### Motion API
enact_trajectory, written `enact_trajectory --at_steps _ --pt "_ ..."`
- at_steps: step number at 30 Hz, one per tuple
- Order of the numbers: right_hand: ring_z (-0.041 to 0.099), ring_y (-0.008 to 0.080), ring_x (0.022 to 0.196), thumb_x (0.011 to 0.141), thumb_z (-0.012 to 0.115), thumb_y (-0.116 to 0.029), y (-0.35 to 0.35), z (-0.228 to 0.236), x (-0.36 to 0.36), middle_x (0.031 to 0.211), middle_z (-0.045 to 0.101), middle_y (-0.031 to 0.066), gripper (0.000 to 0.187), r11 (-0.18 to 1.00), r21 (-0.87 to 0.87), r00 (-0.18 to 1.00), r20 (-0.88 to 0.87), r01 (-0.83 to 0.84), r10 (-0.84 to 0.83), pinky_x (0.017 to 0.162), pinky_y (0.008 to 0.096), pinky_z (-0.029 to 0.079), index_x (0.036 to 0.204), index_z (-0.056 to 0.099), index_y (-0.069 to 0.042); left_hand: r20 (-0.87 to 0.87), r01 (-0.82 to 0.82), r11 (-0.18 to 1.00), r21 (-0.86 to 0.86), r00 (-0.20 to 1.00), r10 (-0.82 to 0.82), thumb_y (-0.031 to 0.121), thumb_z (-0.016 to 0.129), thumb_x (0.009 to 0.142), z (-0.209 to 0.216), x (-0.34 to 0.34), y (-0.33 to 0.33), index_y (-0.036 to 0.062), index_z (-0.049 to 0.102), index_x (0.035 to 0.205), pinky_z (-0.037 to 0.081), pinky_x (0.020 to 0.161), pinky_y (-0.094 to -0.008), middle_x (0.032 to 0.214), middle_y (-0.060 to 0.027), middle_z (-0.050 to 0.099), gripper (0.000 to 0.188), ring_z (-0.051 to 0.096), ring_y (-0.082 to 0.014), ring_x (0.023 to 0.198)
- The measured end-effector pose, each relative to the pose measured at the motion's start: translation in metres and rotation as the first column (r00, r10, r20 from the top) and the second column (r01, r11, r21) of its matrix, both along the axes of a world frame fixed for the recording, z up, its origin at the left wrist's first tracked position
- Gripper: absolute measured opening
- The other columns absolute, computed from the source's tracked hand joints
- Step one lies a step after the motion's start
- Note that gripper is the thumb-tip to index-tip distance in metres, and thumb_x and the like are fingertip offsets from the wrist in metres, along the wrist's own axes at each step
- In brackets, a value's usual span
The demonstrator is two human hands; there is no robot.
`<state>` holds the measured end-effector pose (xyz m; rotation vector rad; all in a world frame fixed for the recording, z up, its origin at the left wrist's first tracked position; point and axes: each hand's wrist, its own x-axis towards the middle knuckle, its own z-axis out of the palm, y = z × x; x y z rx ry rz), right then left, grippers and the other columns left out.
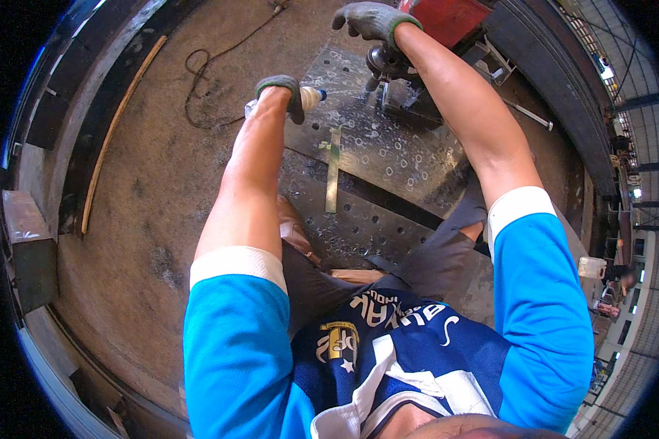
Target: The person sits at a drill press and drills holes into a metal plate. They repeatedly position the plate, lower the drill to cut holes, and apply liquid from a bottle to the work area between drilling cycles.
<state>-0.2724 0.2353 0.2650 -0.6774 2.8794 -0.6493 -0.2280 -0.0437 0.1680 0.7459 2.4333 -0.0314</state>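
Strip (333,172) lies across two plates (410,161); bottle (310,98) left of machine (379,61); cable (190,102) on floor (150,146), left of bottle

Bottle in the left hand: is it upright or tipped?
Tipped: the bottle lies sideways in the gloved left hand, its blue cap pointing toward the picture's right.

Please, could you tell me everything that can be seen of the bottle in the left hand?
The bottle is whitish, apparently plastic, with a dark blue cap on its narrower end. It lies nearly sideways, cap pointing to the picture's right. The gloved left hand grips it around the middle, hiding much of it. It appears over the left edge of the metal plate; I cannot tell how full it is.
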Motion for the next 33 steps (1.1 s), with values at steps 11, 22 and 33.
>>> enact_trajectory --at_steps 11,22,33 --pt "0.069 0.0234 0.094 0.077 0.066 -0.013 -0.011 0.008 0.012 0.105 0.076 0.0085 0.034 0.999 0.046 0.998 -0.06 0.023 -0.02 0.087 0.0407 0.052 0.109 0.078 -0.006 0.001 -0.011 1.0 0.017 1.0 0.011 0.043 0.097 0.055 -0.002 -0.002 -0.003 0.0089 0.079 0.111 0.057 0.088 -0.0445 0.11 -0.0148 0.077 0.068 0.073 -0.0322 0.101" --pt "0.069 0.0261 0.102 0.083 0.062 -0.016 -0.032 0.035 0.045 0.109 0.076 0.0106 0.031 0.972 0.066 0.974 0.001 0.224 -0.225 0.092 0.0391 0.052 0.11 0.077 -0.01 0.005 -0.045 0.997 0.062 0.999 0.045 0.043 0.097 0.055 -0.001 0.0 -0.005 0.0092 0.078 0.113 0.057 0.089 -0.0442 0.109 -0.015 0.077 0.07 0.073 -0.0327 0.102" --pt "0.069 0.0279 0.096 0.077 0.064 -0.007 -0.005 0.009 0.014 0.103 0.075 0.0129 0.03 0.987 0.04 0.977 -0.143 -0.154 0.159 0.089 0.0392 0.052 0.104 0.077 -0.005 -0.012 -0.053 0.964 0.26 0.998 0.059 0.042 0.095 0.057 -0.004 0.003 -0.011 0.0123 0.075 0.12 0.056 0.093 -0.043 0.113 -0.0153 0.077 0.073 0.072 -0.0336 0.106"
